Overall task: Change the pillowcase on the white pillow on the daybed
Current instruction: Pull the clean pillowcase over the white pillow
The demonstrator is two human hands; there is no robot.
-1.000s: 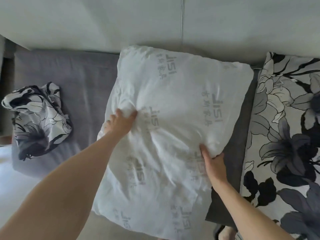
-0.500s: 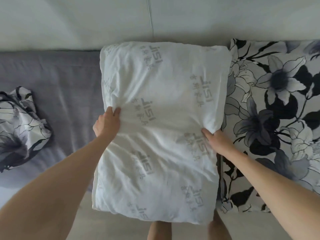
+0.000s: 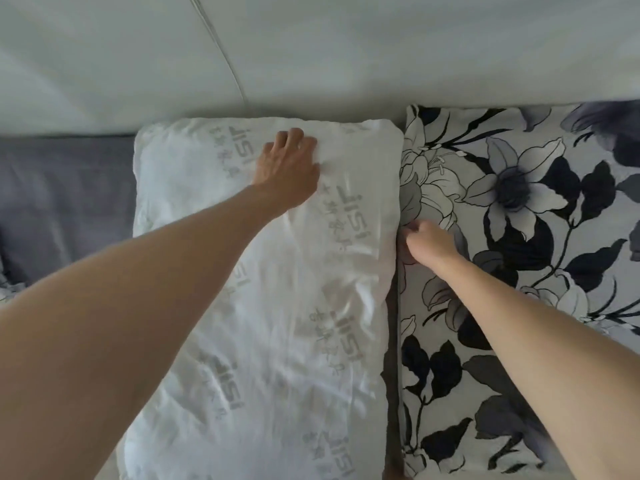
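Left hand (image 3: 289, 168) presses flat on the white pillow (image 3: 263, 289) — right hand (image 3: 427, 242) pinches its edge.

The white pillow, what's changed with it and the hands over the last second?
The white pillow went from held up at both sides to lying flat beside the floral pillow. The left hand let go of its edge and moved up to press near the top; the right hand now sits at the seam between the pillows. The grey daybed stayed put.

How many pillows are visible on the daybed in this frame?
2. The white pillow lies centre, under the left hand; the floral pillow lies beside it on the right. Others may sit outside the frame.
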